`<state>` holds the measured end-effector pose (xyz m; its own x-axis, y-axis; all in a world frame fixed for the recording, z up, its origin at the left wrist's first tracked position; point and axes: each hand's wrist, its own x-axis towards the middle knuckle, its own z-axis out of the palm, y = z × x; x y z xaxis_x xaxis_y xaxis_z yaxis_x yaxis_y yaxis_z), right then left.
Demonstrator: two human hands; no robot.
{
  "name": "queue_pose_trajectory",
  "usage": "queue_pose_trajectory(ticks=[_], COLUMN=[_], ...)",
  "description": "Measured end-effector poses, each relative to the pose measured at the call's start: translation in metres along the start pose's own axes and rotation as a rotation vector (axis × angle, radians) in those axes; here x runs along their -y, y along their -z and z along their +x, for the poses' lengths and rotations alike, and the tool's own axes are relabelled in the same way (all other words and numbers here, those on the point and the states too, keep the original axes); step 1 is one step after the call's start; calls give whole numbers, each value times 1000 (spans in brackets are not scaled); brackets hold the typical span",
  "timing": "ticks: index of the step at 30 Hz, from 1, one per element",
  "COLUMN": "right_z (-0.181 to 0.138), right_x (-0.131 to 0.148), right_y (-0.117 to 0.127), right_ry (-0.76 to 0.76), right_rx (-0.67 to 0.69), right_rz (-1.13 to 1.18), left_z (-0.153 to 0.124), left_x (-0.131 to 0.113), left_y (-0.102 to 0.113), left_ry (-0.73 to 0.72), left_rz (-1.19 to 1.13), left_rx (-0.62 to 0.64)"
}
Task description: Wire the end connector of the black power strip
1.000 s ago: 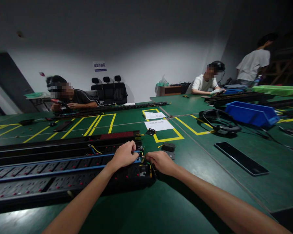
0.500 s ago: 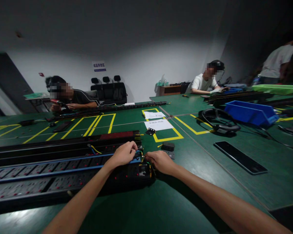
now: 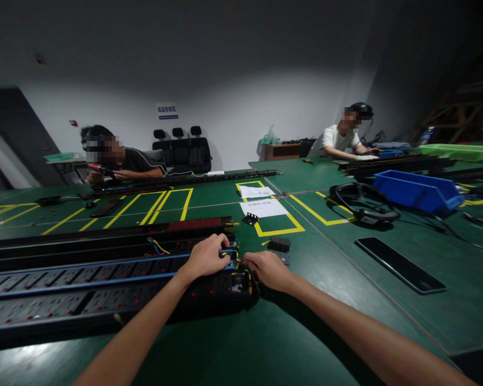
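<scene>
Long black power strips with red-dotted sockets lie side by side on the green table. My left hand (image 3: 210, 256) is closed over the right end of the blue-edged power strip (image 3: 153, 266), its fingers curled around that end. Just right of it, my right hand (image 3: 270, 269) pinches a thin yellow-green wire (image 3: 237, 256) that comes out of the strip's end; the fingertips partly hide it. In front, another black power strip (image 3: 221, 289) has its end uncovered, with wires showing. Behind my right hand lies a small black end piece (image 3: 279, 245).
To the right are a phone (image 3: 400, 265), a black headset (image 3: 364, 206) and a blue bin (image 3: 418, 190). White paper sheets (image 3: 263, 207) lie beyond my hands. Across the table, one person (image 3: 139, 162) holds a red tool; another person (image 3: 338, 140) sits at the right.
The view has shifted slightly. Both hands stay at the strip's end, and my left fingers have moved a little. The standing person at far right is out of view.
</scene>
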<state>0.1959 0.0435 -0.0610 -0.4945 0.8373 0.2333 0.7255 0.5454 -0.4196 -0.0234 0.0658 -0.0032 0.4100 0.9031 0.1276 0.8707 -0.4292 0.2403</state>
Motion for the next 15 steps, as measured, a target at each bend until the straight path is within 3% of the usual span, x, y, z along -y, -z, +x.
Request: queue_pose_trajectory(ticks=[15], right_z=[-1], right_x=[2], right_y=[2], right_ry=[-22], right_rx=[24], right_rz=[-17], left_z=[0], left_x=[1], left_y=[-2], left_ry=[-64], left_rz=[130], left_rx=[31])
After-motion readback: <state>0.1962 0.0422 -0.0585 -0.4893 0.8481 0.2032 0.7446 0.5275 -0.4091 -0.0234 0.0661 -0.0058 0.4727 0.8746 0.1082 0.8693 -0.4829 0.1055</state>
